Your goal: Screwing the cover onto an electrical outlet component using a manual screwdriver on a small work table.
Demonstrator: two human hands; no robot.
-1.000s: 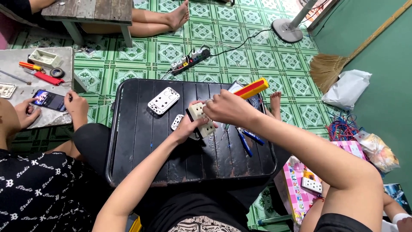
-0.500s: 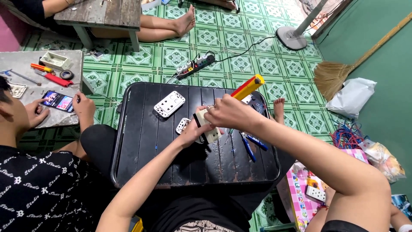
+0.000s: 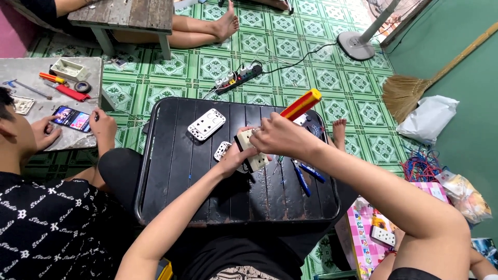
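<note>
Left hand grips the cream socket box from below, steadying it over the middle of the black slatted table. Right hand is clenched round a red-and-yellow screwdriver, its tip hidden down at the box. Risk here, as I judge it: the unseen tip slips off and jabs the left fingers cradling the box. A white socket faceplate lies well apart, blue-handled pliers just beside the work, easily knocked off the edge. A person beside taps a phone
</note>
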